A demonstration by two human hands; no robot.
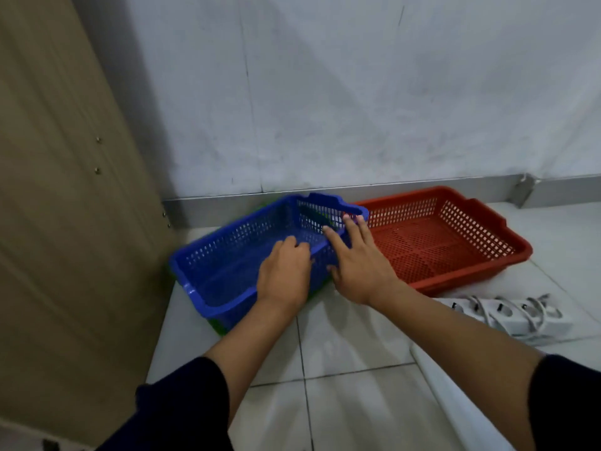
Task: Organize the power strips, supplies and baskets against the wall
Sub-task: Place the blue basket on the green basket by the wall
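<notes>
A blue perforated basket [227, 255] sits on the floor near the wall corner, nested on a green basket [217, 327] whose edge shows beneath it. My left hand [284, 275] grips the blue basket's near long rim. My right hand [357, 262] rests flat against the same basket's right side, fingers spread up to its end rim. A red basket [455, 242] lies just to the right, touching the blue one. A white power strip [507, 315] with its cord wrapped around it lies on the tiles by my right forearm.
A tan wooden panel [65, 222] stands at the left, right beside the blue basket. The grey wall [357, 92] and its metal baseboard [422, 187] run behind the baskets. White floor tiles [351, 346] lie in front.
</notes>
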